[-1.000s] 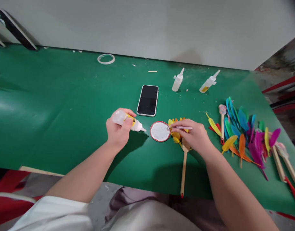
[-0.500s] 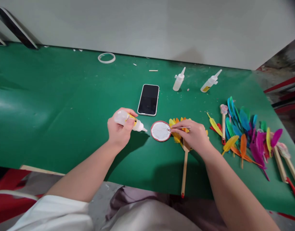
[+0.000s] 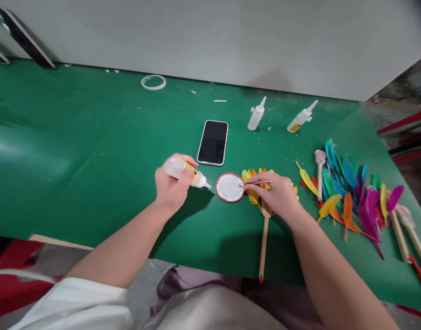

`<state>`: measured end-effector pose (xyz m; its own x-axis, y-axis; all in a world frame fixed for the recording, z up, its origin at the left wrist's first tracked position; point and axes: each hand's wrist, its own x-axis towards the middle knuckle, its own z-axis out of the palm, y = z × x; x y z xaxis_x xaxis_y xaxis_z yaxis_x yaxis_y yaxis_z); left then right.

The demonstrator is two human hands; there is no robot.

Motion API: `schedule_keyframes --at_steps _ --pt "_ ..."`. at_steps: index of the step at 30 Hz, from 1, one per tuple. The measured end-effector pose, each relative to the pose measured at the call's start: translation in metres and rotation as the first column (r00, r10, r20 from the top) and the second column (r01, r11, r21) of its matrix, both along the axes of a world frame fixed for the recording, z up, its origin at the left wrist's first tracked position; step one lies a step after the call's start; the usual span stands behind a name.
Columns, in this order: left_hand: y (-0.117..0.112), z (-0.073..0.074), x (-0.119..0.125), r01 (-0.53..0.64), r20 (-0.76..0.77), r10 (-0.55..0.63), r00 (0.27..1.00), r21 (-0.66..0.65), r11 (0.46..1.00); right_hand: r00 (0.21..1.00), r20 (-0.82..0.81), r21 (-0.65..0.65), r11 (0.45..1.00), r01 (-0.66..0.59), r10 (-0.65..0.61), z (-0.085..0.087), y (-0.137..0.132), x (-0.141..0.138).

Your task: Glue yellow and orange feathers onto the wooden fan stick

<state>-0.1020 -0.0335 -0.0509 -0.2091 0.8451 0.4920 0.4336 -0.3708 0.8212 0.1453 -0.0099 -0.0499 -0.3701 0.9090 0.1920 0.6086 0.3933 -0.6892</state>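
My left hand is wrapped round a white glue bottle with a yellow label, tilted so its nozzle points down to the right. Just right of the nozzle is a round white disc with a red rim. Thin metal tweezers are pinched in my right hand, their tips at the disc's right edge. Below that hand lies a fan of yellow and orange feathers on a wooden handle, partly hidden by my fingers.
A phone lies beyond the disc on the green table. Two more glue bottles stand at the back. Loose coloured feathers and wooden-handled pieces are spread on the right. A white ring lies near the wall.
Hardly anything differs. Both hands keep their grips in nearly the same place, and the whole view has shifted very slightly.
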Motion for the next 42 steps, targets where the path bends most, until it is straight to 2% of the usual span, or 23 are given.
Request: schedule_keyframes --at_steps 10,20,42 --pt "-0.0001 0.0057 0.0025 -0.002 0.027 0.003 1.0 -0.02 1.0 1.0 0.007 -0.007 1.0 -0.013 0.013 -0.0003 0.0002 -0.0009" --pt "-0.0005 0.0061 0.0027 -0.025 0.008 0.026 1.0 -0.033 0.999 1.0 -0.019 -0.034 0.999 0.012 -0.012 -0.0001 0.0 -0.0019" --pt "0.0 0.0034 0.0017 0.012 0.001 -0.012 1.0 -0.011 1.0 0.999 -0.042 -0.05 0.999 0.015 -0.017 0.0016 -0.0013 -0.003"
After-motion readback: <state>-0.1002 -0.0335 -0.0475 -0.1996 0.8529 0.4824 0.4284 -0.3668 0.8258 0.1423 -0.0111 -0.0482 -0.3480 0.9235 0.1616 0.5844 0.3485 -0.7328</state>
